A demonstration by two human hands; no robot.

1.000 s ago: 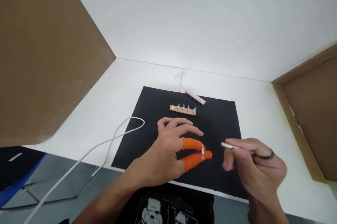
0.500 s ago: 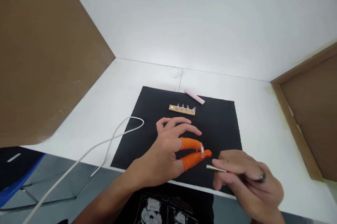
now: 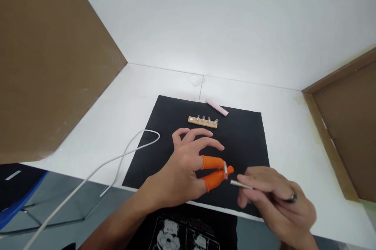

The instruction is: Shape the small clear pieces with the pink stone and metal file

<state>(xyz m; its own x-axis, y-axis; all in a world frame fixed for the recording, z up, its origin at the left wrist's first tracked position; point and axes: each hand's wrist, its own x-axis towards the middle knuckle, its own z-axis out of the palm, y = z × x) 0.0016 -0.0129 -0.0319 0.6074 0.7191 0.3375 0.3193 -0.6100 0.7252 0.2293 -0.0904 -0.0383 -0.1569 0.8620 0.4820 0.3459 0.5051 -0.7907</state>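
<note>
My left hand (image 3: 185,163) wears orange finger cots (image 3: 212,162) on its thumb and index finger. Their tips pinch a small clear, pinkish false nail (image 3: 225,170); the other fingers are spread above the black mat. Just right of it, my right hand (image 3: 273,199), with a dark ring, is closed round a slim silvery metal stick (image 3: 241,184). The stick's flat end points left at the false nail, a short gap away; its rear part is hidden in the hand. Beyond my left hand, a wooden strip (image 3: 194,120) carries several clear false nails standing in a row.
The black mat (image 3: 173,113) covers the middle of the white table (image 3: 100,124). A pink nail file (image 3: 216,107) lies across its far edge, with a translucent scrap (image 3: 196,80) behind. A white cable (image 3: 117,157) loops over the left side. Brown panels (image 3: 58,66) flank the table.
The false nail has turned slightly in my left fingertips. The metal stick has tilted and shifted up a little at its tip. Otherwise the view has barely moved.
</note>
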